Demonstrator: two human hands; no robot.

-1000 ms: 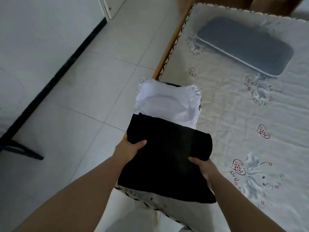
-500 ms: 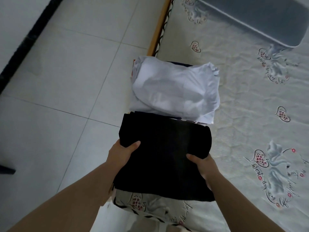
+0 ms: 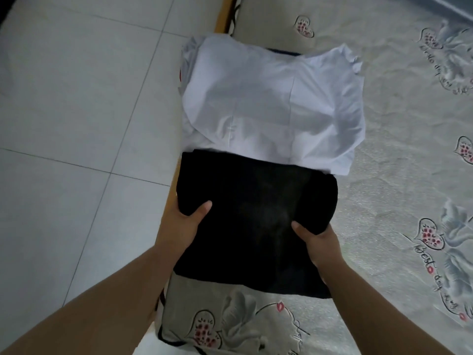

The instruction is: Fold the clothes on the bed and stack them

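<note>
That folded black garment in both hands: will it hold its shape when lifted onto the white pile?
Probably floppy: the black garment bulges softly around both thumbs. The left hand and right hand grip opposite sides, which should keep the folds together. It likely sags in the middle.

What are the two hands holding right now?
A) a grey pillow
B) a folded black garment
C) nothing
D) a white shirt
B: the left hand and right hand each grip a side of the folded black garment, thumbs on top, just in front of the white garment.
</note>
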